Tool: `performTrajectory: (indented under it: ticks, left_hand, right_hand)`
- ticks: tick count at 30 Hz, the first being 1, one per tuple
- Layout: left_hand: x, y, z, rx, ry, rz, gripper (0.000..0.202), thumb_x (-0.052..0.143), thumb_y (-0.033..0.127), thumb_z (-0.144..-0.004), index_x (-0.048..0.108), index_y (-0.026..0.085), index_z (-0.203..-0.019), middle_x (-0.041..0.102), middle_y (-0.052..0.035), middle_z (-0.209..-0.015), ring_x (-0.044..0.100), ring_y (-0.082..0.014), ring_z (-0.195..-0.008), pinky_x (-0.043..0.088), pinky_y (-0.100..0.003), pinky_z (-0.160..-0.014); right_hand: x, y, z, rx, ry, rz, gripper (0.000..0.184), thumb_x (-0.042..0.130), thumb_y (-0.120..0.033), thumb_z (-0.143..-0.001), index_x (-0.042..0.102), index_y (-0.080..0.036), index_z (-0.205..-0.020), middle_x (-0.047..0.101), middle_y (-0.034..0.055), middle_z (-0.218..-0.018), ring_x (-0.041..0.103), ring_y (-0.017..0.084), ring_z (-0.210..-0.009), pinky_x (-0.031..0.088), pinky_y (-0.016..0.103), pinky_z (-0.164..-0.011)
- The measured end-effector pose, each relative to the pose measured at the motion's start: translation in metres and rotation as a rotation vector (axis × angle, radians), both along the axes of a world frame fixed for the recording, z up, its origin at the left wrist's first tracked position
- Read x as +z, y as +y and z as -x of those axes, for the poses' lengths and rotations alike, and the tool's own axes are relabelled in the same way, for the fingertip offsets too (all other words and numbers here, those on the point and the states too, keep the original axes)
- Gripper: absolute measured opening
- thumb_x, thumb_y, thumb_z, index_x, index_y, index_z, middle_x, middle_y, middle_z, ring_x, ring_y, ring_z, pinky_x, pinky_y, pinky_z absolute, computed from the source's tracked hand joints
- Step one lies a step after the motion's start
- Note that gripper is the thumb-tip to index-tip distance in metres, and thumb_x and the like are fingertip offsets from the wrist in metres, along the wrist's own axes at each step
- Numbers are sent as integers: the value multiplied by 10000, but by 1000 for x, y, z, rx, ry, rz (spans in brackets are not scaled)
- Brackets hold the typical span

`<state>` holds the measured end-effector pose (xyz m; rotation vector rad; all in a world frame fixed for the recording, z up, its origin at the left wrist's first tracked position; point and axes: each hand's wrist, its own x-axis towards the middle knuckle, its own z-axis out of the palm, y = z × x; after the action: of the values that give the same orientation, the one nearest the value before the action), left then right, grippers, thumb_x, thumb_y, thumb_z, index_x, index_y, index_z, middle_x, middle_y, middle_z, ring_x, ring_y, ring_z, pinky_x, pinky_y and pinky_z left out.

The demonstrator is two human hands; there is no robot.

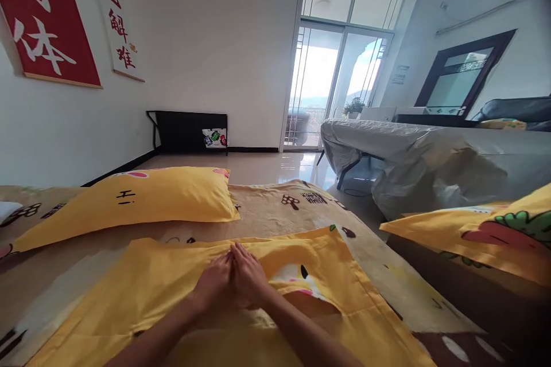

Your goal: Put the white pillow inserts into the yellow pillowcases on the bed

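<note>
A yellow pillowcase (172,287) with a cartoon print lies spread on the bed in front of me, its cloth wrinkled and partly raised. My left hand (215,276) and my right hand (248,275) meet over its middle, near the far edge. Both hands are closed, fingers drawn together and pointing away from me, with the pillowcase cloth at them. How much cloth sits between the fingers is hidden. Just beyond, to the left, rests a plump yellow pillow (167,200) with "Hi" printed on it.
A patterned beige blanket (267,200) covers the bed. At right, another yellow printed pillow (482,235) lies on a brown surface. Behind it stands a table under plastic sheeting (413,155). A black panel (185,132) leans at the wall, left of a glass door (318,80).
</note>
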<state>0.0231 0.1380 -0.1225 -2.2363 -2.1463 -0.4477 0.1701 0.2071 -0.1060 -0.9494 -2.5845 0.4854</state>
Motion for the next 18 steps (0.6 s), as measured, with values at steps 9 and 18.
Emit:
performTrajectory:
  ticks: [9, 18]
  left_hand:
    - [-17, -114, 198, 603, 171, 240, 558, 312, 394, -889, 345, 251, -1428, 258, -66, -1526, 215, -282, -1408, 276, -550, -1061]
    - [18, -56, 23, 77, -35, 190, 516, 261, 348, -928, 342, 272, -1432, 324, -21, -1496, 284, -203, -1388, 243, -407, -1126]
  right_hand:
    - [-6, 80, -199, -488, -355, -55, 610, 358, -449, -898, 307, -207, -1456, 259, 59, -1518, 156, 246, -1418, 105, 443, -1158]
    - [8, -20, -88, -50, -206, -13, 532, 327, -458, -931, 344, -286, -1434, 292, 20, -1495, 266, 214, -1386, 247, 408, -1114]
